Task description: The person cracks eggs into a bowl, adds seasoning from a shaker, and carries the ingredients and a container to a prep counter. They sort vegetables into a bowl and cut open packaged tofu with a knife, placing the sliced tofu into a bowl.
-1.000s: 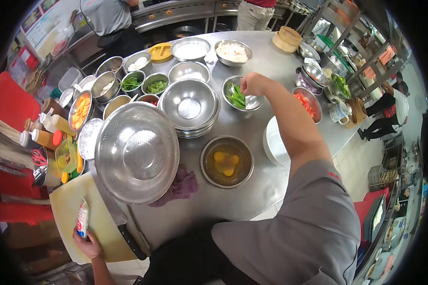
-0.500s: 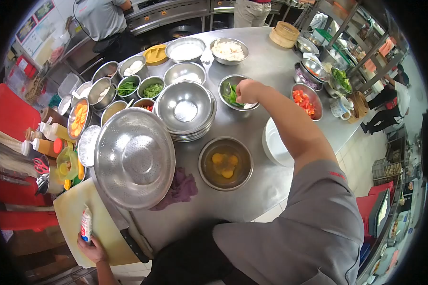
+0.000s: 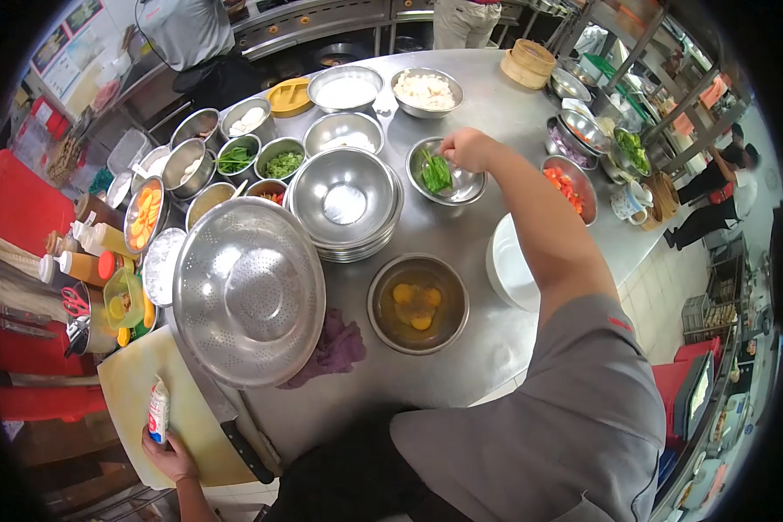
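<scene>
My left hand (image 3: pixel 170 456) is wrapped round the lower end of a white packet (image 3: pixel 158 411) with red and blue print, over the cutting board (image 3: pixel 161 365). My right hand (image 3: pixel 468 150) is closed above the rim of a steel bowl (image 3: pixel 465 190). Green leaves (image 3: pixel 436 173) lie in that bowl, just below and left of my fingers. What my right fingers hold, if anything, is hidden. Nearer to me stands a steel bowl (image 3: pixel 374 324) with several raw egg yolks (image 3: pixel 414 304) in clear egg white.
A large colander (image 3: pixel 226 348) and stacked steel bowls (image 3: pixel 341 204) stand left of the eggs. A knife (image 3: pixel 245 448) lies along the board's right edge, near a purple cloth (image 3: pixel 332 348). Beneath my right forearm sits a white bowl (image 3: pixel 509 261). Ingredient bowls line the back.
My right hand has shifted slightly right and up at the leaf bowl, and more of the green leaves show. The view has moved a little. My left hand stays on the packet.
</scene>
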The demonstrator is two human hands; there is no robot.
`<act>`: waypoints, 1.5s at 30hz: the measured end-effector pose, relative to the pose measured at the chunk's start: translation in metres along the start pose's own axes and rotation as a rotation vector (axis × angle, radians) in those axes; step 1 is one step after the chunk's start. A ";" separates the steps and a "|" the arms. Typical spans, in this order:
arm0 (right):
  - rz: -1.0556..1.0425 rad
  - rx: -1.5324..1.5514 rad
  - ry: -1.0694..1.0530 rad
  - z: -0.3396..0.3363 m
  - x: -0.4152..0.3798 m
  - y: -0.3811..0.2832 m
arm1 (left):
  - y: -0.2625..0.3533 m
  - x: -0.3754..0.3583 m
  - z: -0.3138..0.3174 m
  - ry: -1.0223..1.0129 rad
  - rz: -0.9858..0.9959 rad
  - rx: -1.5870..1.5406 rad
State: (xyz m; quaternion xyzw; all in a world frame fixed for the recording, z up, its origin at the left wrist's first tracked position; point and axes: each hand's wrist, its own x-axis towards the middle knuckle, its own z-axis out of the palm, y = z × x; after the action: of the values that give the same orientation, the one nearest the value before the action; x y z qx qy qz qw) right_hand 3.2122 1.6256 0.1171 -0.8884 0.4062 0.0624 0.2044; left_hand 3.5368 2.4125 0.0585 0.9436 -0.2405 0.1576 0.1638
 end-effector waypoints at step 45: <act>-0.758 0.238 -0.162 0.112 -0.326 -0.301 | 0.018 -0.001 -0.024 0.081 0.089 -0.256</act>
State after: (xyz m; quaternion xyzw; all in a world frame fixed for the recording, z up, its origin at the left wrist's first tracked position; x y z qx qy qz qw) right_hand 3.2280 2.0755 0.1993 -0.9377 0.0368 0.0048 0.3456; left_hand 3.5214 2.4076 0.0837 0.8962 -0.2936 0.1709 0.2853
